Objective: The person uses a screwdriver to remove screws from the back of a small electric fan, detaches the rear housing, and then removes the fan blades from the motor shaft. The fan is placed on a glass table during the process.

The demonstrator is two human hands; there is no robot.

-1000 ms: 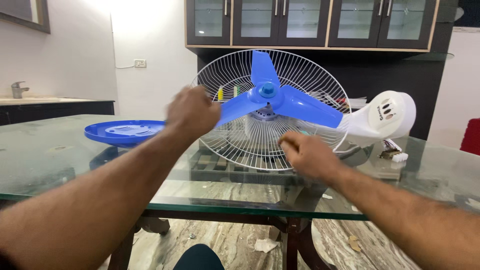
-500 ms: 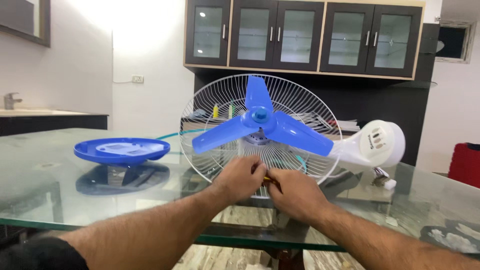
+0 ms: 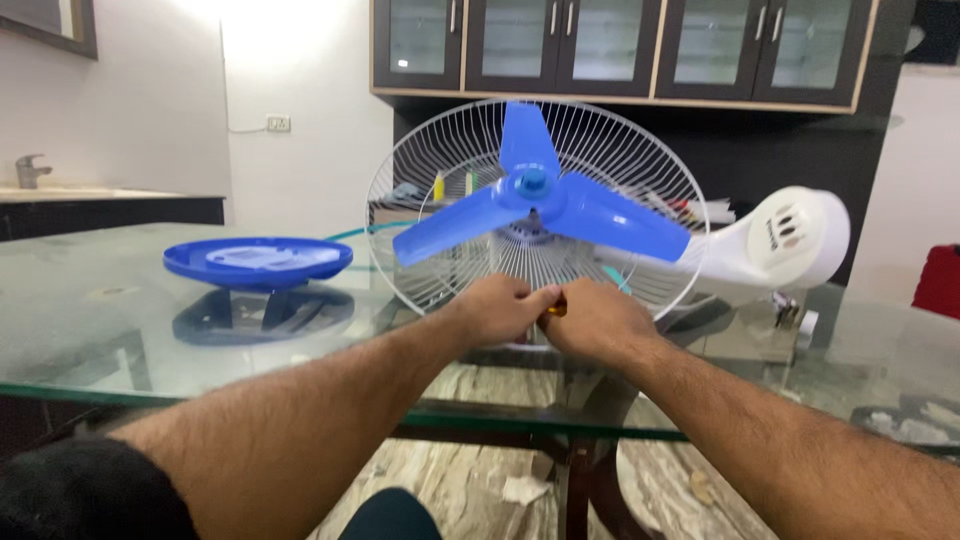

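A table fan lies on a glass table (image 3: 120, 340), its white wire rear guard (image 3: 620, 150) facing me with three blue blades (image 3: 540, 205) on the hub. The white motor housing (image 3: 790, 240) points to the right. My left hand (image 3: 495, 310) and my right hand (image 3: 595, 320) meet at the bottom rim of the guard, both with fingers closed. A small orange-yellow object (image 3: 555, 308), perhaps a tool handle, shows between them. Which hand holds it is unclear.
A round blue fan base (image 3: 258, 262) rests on the glass to the left. Dark cabinets with glass doors (image 3: 620, 45) stand behind. A counter with a tap (image 3: 30, 170) is at far left, and something red (image 3: 940, 280) at the right edge.
Both hands came down from the blades and guard and closed together at the guard's bottom rim. My view moved nearer to the fan.
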